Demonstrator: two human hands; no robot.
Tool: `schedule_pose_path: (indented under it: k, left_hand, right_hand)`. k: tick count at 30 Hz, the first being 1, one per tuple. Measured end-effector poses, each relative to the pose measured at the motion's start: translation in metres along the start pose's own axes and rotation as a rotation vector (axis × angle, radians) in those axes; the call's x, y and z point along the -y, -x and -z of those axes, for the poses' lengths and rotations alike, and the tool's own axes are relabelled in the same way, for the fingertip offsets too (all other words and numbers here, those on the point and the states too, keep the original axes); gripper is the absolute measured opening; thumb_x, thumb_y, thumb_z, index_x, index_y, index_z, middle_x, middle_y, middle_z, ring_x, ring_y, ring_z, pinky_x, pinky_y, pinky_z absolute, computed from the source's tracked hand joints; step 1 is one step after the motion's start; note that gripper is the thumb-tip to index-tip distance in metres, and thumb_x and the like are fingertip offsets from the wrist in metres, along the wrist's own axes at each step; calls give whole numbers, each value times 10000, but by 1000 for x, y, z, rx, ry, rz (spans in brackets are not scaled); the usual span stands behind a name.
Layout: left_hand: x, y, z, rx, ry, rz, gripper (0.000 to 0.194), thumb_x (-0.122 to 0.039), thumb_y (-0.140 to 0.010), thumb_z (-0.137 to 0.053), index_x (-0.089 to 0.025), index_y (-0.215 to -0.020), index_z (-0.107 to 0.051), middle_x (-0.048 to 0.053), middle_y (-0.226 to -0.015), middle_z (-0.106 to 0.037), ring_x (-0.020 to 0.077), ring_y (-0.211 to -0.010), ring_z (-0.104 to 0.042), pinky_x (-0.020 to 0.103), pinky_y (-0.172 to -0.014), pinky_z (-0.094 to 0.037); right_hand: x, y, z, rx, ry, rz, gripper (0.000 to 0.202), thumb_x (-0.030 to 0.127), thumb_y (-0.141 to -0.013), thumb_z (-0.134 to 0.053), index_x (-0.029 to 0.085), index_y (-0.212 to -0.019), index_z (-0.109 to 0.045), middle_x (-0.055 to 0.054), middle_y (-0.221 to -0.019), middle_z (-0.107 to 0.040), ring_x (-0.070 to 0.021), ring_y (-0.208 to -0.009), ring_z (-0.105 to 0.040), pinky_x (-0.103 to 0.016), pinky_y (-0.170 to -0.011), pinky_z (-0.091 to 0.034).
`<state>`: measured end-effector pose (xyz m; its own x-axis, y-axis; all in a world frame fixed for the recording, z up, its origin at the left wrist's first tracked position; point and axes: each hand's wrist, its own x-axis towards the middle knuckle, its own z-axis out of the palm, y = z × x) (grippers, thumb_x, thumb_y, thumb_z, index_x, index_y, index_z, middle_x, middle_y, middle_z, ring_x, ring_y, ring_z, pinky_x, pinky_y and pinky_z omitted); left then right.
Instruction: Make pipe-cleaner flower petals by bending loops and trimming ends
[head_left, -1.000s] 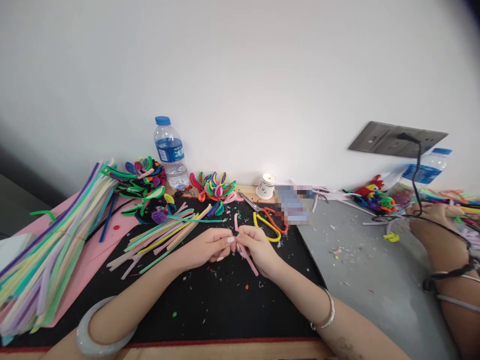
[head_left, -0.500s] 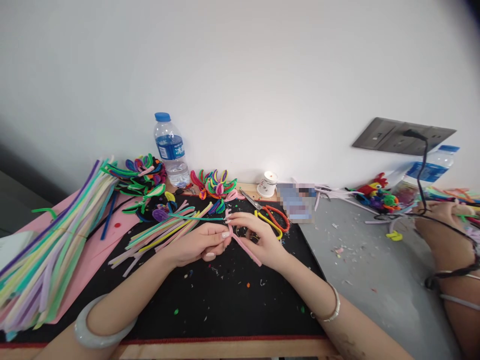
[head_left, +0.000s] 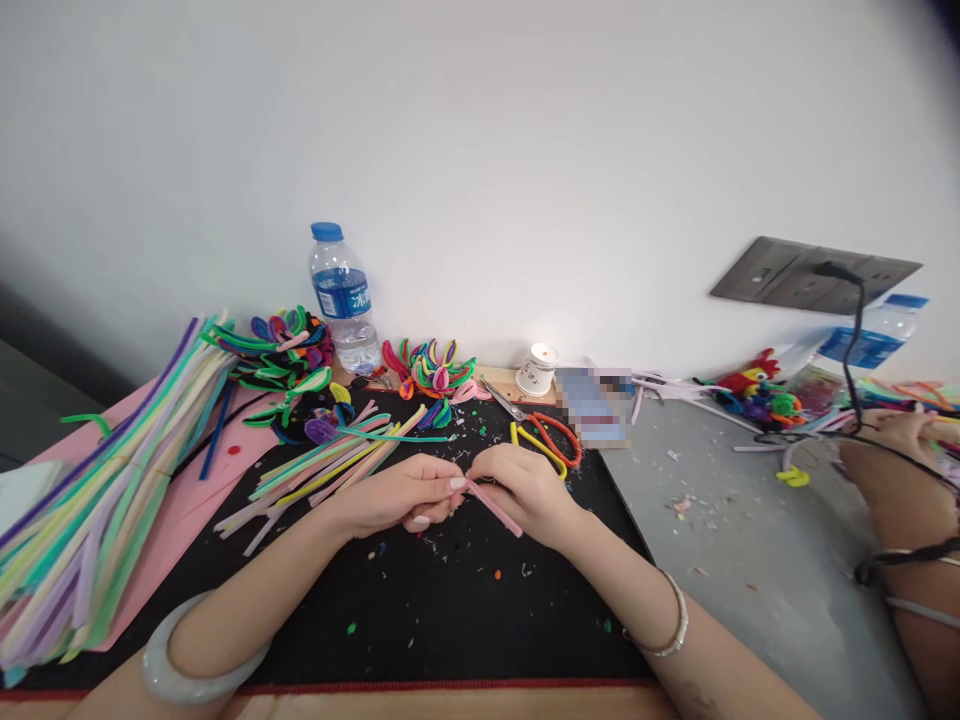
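A pink pipe cleaner [head_left: 495, 508] is pinched between my two hands above the black mat [head_left: 450, 620]. My left hand [head_left: 409, 492] is closed, its thumb and forefinger gripping the stem near a bend. Against it, the fingers of my right hand [head_left: 521, 488] curl round the upper part, which they hide. One straight length sticks out down and to the right, under my right palm. Scissors [head_left: 544, 435] with red and yellow handles lie just behind my right hand. Loose pastel pipe cleaners [head_left: 322, 465] lie behind my left forearm.
A large pipe cleaner bundle [head_left: 112, 490] lies at left on pink paper. Along the wall stand a water bottle [head_left: 343, 305], colourful pipe cleaner shapes [head_left: 431, 368] and a white paper cup [head_left: 535, 370]. At far right is another person's arm [head_left: 877, 470] beside a hanging black cable [head_left: 851, 360].
My right fingers have closed down over the top of the pink pipe cleaner, which stood up in view before. My hands have drawn together. The view has shifted slightly.
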<state>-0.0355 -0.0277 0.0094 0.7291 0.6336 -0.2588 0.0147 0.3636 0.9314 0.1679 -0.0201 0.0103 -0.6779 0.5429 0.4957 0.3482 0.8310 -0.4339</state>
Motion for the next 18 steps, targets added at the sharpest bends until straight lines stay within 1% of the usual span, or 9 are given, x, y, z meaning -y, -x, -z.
schedule_pose_path:
  k: [5, 8, 10, 12, 15, 18]
  left_hand:
    - [0, 0, -1, -13, -72, -43, 307, -419, -834, -500, -145, -696, -500, -85, -454, -352, 45, -383, -231, 201, -422, -195]
    - [1, -1, -1, -34, -134, -75, 314, -424, -837, -485, -143, -700, -512, -81, -459, -356, 50, -391, -240, 200, -421, -191]
    - [1, -1, -1, -50, -190, -91, 310, -417, -843, -469, -142, -710, -518, -78, -470, -359, 56, -401, -261, 198, -422, -194]
    - [0, -2, -2, -71, -268, -101, 303, -408, -852, -449, -145, -719, -521, -75, -476, -370, 63, -412, -292, 195, -425, -212]
    - [-2, -3, -5, -145, -438, -131, 299, -380, -869, -415, -150, -717, -532, -63, -484, -411, 76, -443, -357, 195, -462, -274]
    - [-6, -2, -10, -232, -612, -189, 317, -345, -885, -381, -156, -677, -528, -50, -494, -458, 91, -486, -419, 203, -519, -324]
  right_hand:
    - [2, 0, -1, -7, 74, -30, 132, 234, -885, -458, 171, -807, -545, -37, -728, -573, -138, -676, -490, -257, -632, -389]
    - [7, -2, -1, 5, -17, -92, 164, 216, -882, -437, 169, -757, -533, -25, -699, -543, -128, -654, -473, -247, -610, -366]
    - [10, -3, -2, 13, -169, -182, 188, 194, -875, -419, 166, -721, -522, -13, -682, -526, -117, -636, -472, -237, -600, -362]
    - [12, -4, -4, 22, -361, -320, 210, 201, -868, -418, 163, -682, -508, 8, -637, -493, -100, -582, -447, -221, -557, -347]
    - [10, -5, -7, 59, -665, -541, 252, 284, -854, -454, 155, -642, -495, 41, -555, -419, -73, -477, -359, -200, -456, -269]
    - [7, -5, -9, 67, -924, -673, 283, 340, -819, -515, 145, -617, -496, 53, -520, -391, -57, -448, -309, -197, -432, -215]
